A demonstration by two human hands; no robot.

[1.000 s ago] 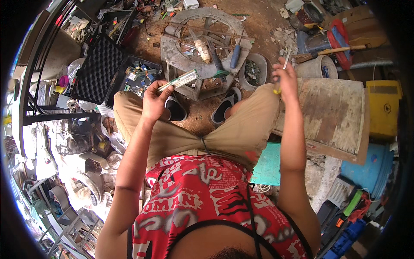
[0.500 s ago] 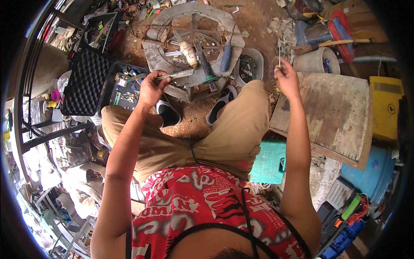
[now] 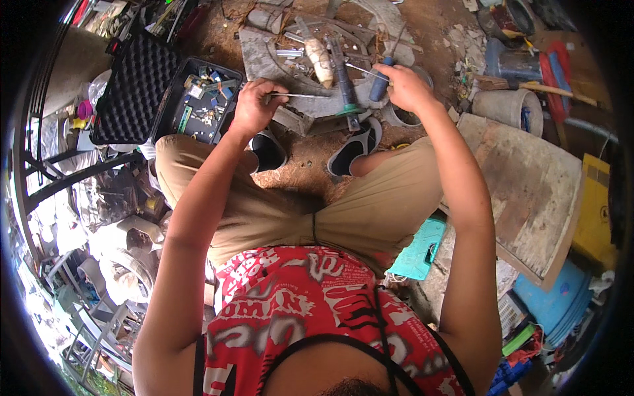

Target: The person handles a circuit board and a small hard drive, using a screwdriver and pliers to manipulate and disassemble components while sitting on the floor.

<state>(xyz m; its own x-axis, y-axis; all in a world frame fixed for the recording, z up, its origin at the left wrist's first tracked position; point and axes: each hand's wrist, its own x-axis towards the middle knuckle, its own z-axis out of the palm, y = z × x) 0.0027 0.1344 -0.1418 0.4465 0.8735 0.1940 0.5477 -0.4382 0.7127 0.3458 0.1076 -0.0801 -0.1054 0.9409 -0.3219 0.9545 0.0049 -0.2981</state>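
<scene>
White and black lettering runs across the red shirt, well behind both sets of fingers; far right of them, a yellow box carries a dark mark I can't make out. The left hand pinches its fingers narrowly on a thin strip, seen edge-on, jutting rightward from the fingertips. The right hand is closed round a screwdriver, its shaft pointing left beyond those fingertips. A blue handle lies just beside them; touching or not, I can't tell. Left of the left fingers sits an open black case holding small boards.
</scene>
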